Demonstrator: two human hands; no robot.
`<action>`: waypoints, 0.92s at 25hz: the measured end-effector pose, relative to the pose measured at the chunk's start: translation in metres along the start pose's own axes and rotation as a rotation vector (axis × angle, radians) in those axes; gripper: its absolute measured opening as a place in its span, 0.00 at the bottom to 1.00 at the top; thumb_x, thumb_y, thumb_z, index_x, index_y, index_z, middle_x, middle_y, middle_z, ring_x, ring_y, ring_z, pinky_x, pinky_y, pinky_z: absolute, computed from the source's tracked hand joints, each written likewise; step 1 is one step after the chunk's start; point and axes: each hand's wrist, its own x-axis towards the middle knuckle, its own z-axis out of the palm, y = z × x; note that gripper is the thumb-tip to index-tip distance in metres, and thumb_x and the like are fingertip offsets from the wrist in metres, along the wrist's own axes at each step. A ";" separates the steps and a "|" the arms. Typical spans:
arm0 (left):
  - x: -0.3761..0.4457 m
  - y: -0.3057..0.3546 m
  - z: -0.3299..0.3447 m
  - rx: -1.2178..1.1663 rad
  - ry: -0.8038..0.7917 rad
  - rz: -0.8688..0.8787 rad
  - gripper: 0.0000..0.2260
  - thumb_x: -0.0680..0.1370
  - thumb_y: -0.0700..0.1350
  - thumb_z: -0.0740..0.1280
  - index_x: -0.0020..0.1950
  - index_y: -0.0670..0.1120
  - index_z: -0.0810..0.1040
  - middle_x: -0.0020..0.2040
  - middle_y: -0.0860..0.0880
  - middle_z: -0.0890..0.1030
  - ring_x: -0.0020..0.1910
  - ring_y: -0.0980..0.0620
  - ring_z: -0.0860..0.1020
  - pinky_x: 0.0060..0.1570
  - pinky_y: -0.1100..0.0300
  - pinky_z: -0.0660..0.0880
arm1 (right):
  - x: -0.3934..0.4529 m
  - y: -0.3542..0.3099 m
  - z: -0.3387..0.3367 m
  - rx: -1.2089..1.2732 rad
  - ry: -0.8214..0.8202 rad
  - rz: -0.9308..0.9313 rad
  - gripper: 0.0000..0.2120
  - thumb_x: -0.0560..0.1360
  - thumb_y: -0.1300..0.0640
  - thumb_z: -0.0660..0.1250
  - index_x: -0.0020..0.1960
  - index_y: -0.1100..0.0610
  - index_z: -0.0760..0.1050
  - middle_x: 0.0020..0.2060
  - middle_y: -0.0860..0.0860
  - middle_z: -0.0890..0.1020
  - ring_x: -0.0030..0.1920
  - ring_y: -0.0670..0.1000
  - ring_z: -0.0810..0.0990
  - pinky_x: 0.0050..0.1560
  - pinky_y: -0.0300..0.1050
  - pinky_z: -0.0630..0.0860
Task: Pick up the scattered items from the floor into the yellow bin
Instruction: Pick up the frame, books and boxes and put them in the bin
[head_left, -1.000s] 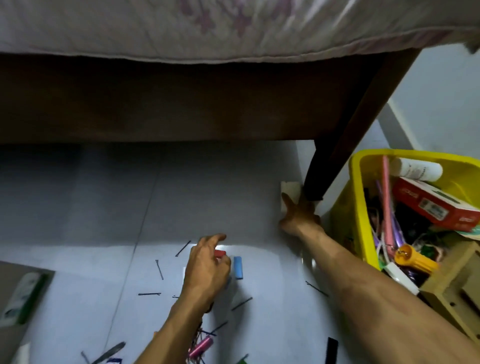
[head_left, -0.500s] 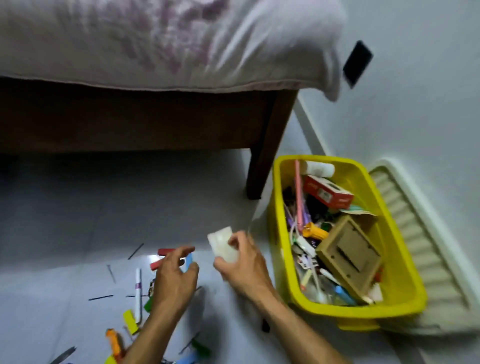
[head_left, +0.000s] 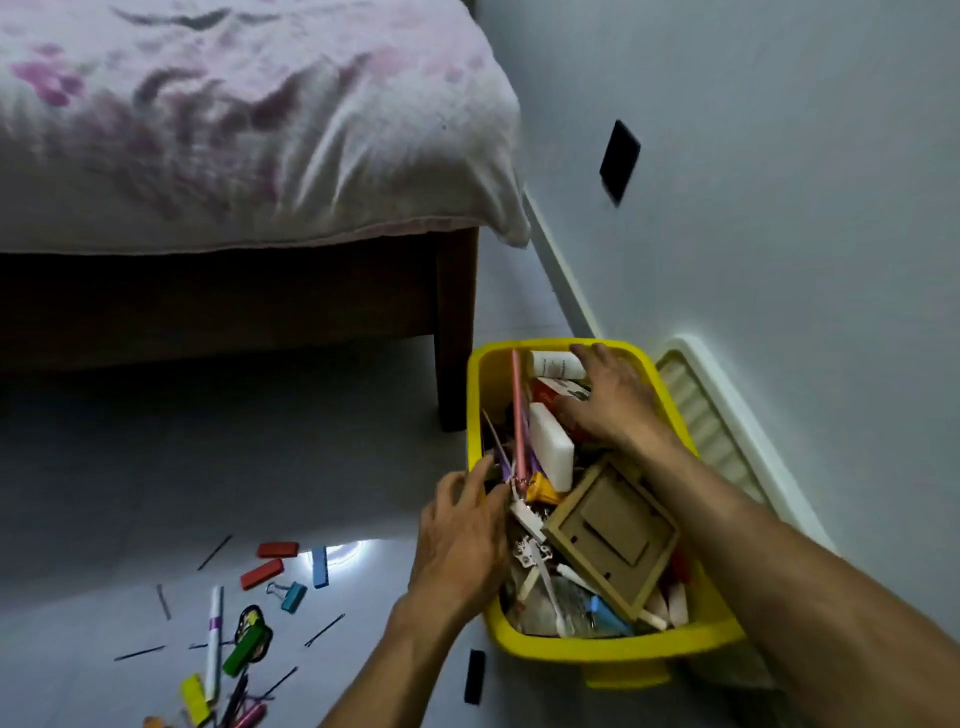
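Bed (head_left: 234, 130) far left, pink-patterned sheet. Yellow bin (head_left: 613, 652) on floor at right by wall, packed full. Card frame (head_left: 613, 525) near end of bin; white block (head_left: 550, 447) upright mid-bin. Right hand (head_left: 608, 400) over far contents, fingers spread, grasping nothing. Left hand (head_left: 462, 535) at bin's left rim, fingers loose, no obj. seen in it. Scattered items (head_left: 244, 639) on floor near left: red blocks (head_left: 270, 561), blue clip (head_left: 292, 595), marker (head_left: 214, 639).

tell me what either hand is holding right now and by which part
Nothing visibly. The right hand is spread open over the yellow bin, with the white block lying loose inside. The left hand's grip cannot be told.
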 end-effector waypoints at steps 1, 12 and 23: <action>-0.001 -0.004 0.006 -0.019 -0.016 -0.002 0.19 0.81 0.50 0.58 0.72 0.60 0.64 0.80 0.58 0.45 0.75 0.45 0.55 0.68 0.44 0.67 | 0.012 0.001 0.011 0.041 -0.107 0.019 0.35 0.74 0.37 0.65 0.77 0.46 0.59 0.78 0.53 0.58 0.75 0.60 0.61 0.71 0.61 0.63; -0.017 0.007 0.015 -0.558 0.179 -0.076 0.27 0.72 0.31 0.60 0.67 0.54 0.72 0.74 0.61 0.65 0.64 0.51 0.76 0.57 0.53 0.77 | -0.078 -0.017 0.055 0.025 -0.067 -0.293 0.27 0.79 0.37 0.48 0.75 0.43 0.59 0.77 0.50 0.62 0.76 0.55 0.59 0.74 0.60 0.57; -0.128 -0.082 -0.062 -0.550 0.236 -0.523 0.16 0.80 0.44 0.62 0.67 0.53 0.74 0.65 0.51 0.77 0.52 0.55 0.77 0.51 0.60 0.74 | -0.177 -0.108 0.059 0.007 0.083 -0.569 0.22 0.76 0.56 0.59 0.67 0.61 0.74 0.70 0.60 0.72 0.72 0.63 0.66 0.73 0.59 0.62</action>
